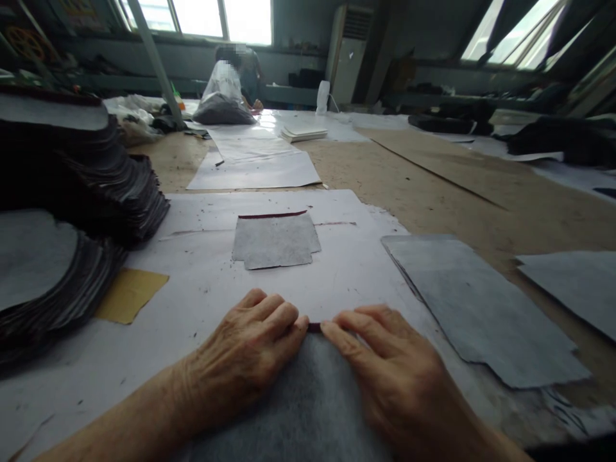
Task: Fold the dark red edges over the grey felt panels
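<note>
A grey fabric piece point(308, 404) lies in front of me, with a narrow dark red edge point(314, 327) at its far end. My left hand point(250, 340) is closed, its fingers pressed together on that edge from the left. From the right, my right hand point(389, 359) pinches the same edge, and a short stretch of dark red shows between the two hands. Beyond them a smaller grey piece point(276, 240) with a dark red strip along its far side lies flat on white paper point(202, 256).
Tall stacks of dark-edged pieces point(115, 179) stand at the left, beside a yellow scrap point(132, 295). Grey panels point(481, 301) lie at the right. Farther back are a plastic bag point(224, 96), a white pad point(303, 133) and a person point(250, 74).
</note>
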`<state>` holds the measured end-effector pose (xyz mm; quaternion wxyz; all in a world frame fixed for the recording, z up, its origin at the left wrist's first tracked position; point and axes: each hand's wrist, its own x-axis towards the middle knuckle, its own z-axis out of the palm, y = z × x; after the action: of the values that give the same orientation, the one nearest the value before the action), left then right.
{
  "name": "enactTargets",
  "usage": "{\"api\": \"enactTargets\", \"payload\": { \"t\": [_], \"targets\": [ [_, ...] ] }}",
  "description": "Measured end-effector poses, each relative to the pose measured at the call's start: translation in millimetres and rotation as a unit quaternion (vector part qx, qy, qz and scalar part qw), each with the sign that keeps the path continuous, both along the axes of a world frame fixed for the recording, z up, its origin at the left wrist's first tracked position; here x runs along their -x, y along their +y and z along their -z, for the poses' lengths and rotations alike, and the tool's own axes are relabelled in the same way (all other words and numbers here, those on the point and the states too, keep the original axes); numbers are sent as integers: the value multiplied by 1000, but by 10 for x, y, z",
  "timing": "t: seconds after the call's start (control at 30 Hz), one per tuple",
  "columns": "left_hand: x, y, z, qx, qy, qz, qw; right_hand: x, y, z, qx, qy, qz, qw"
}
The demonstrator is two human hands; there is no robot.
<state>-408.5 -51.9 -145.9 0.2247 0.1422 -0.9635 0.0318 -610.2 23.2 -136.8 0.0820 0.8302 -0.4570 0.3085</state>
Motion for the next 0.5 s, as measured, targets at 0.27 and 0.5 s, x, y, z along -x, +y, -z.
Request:
{"api": "enactTargets", "payload": {
  "t": [0.27, 0.5],
  "targets": [
    [-189, -87, -21, -39, 1, 26, 999, -129, 8, 157, -22, 0, -25, 999],
    [-427, -150, -31, -50, 9, 28, 998, -146, -16, 106, -4, 58, -17, 998]
  ]
}}
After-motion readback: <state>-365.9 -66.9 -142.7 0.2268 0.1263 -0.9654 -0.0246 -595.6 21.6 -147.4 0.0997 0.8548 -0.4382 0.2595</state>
